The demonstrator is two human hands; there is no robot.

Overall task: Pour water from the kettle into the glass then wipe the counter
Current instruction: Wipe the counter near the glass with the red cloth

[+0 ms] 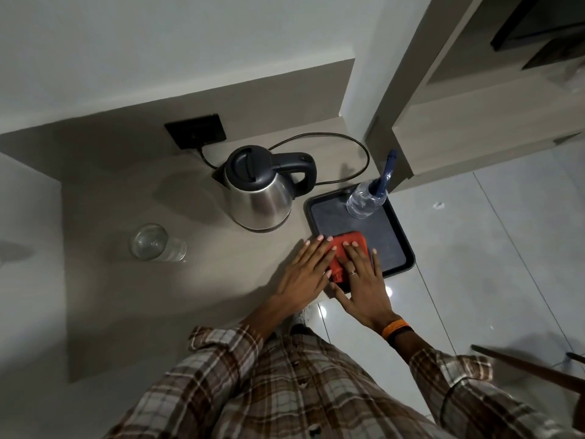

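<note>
A steel kettle (259,191) with a dark lid and handle stands upright on the grey-brown counter (142,299), its cord plugged into a black wall socket. A clear glass (155,243) stands to its left. A folded red cloth (343,251) lies at the near left corner of a black tray (395,245). My left hand (305,270) lies flat with its fingertips on the cloth's left edge. My right hand (364,280) presses flat on top of the cloth. Both hands have their fingers spread.
A clear water bottle (367,198) with a blue top stands at the tray's far corner. The kettle's cord (354,147) loops behind the tray. The counter ends just right of the tray, over a glossy tiled floor (474,248). A dark wooden piece (538,365) juts in at lower right.
</note>
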